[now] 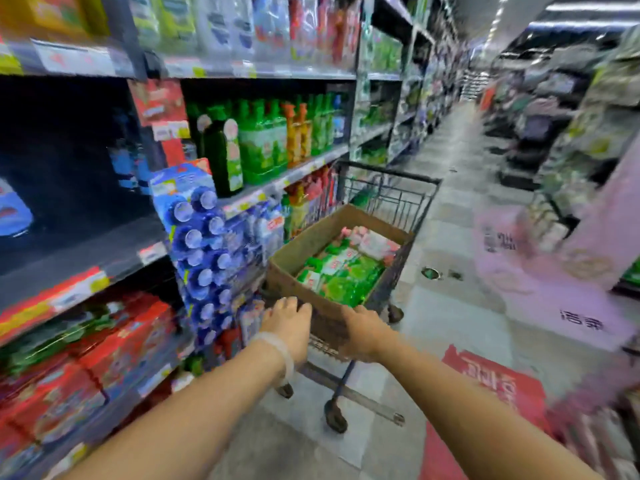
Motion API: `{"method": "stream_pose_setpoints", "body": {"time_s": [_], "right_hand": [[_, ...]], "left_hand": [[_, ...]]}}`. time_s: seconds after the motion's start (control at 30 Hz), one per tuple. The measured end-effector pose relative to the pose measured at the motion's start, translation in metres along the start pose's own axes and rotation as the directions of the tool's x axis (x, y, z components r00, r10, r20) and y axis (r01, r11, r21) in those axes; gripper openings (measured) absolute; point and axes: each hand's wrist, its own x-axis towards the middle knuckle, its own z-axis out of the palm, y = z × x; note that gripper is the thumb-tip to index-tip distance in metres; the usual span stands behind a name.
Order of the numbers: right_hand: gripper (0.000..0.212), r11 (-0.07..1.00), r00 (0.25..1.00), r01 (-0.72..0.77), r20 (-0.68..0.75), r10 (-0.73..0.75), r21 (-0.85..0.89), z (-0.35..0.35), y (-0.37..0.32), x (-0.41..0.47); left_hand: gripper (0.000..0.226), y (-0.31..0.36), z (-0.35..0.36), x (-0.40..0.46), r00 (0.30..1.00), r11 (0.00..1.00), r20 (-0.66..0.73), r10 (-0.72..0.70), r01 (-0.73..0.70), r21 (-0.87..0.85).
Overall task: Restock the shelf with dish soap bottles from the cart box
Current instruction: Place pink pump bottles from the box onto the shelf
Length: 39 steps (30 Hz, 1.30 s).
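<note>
A brown cardboard box (298, 251) sits in a dark wire shopping cart (391, 192) in the aisle. Green dish soap bottles (346, 271) with white and pink labels lie inside the box. My left hand (287, 320) rests on the cart's near end at the box's left corner. My right hand (360, 332) is on the near end at the box's right corner, fingers curled over it. The view is blurred, so the exact grip is unclear. On the shelf (287, 176) to the left, green and orange soap bottles (263, 143) stand upright in a row.
Blue hanging packs (204, 244) stick out from the shelving just left of the cart. Red boxes (114, 341) fill the lower left shelves. Pink displays (568, 271) and a red floor sign (491, 386) stand on the right. The tiled aisle runs ahead past the cart.
</note>
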Motion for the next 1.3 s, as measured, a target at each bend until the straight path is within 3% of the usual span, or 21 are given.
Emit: {"method": "stream_pose_setpoints", "body": {"time_s": [0.2, 0.37, 0.57, 0.73, 0.97, 1.3], "right_hand": [[0.071, 0.986, 0.985, -0.169, -0.027, 0.169, 0.003, -0.012, 0.104, 0.019], [0.073, 0.98, 0.98, -0.197, -0.008, 0.197, 0.004, -0.028, 0.168, 0.087], [0.058, 0.987, 0.987, -0.157, 0.021, 0.156, 0.019, -0.077, 0.22, 0.201], [0.073, 0.995, 0.996, -0.085, 0.01, 0.085, 0.05, -0.106, 0.251, 0.274], [0.067, 0.999, 0.997, -0.032, 0.074, 0.032, -0.012, -0.13, 0.289, 0.381], [0.069, 0.987, 0.952, 0.149, 0.28, -0.128, -0.057, -0.127, 0.361, 0.56]], "left_hand": [[0.057, 0.08, 0.007, 0.081, 0.984, 0.983, 0.048, 0.172, -0.175, 0.06], [0.057, 0.118, 0.017, 0.181, 0.98, 0.979, 0.062, 0.192, -0.195, 0.059], [0.06, 0.123, -0.004, 0.316, 0.988, 0.993, 0.105, 0.117, -0.118, 0.003], [0.055, 0.119, -0.011, 0.397, 0.988, 0.998, 0.139, 0.061, -0.064, 0.019], [0.055, 0.122, 0.0, 0.483, 0.985, 1.0, 0.172, 0.015, -0.016, 0.008], [0.072, 0.129, 0.044, 0.631, 0.923, 0.956, 0.301, -0.24, 0.278, -0.09]]}}
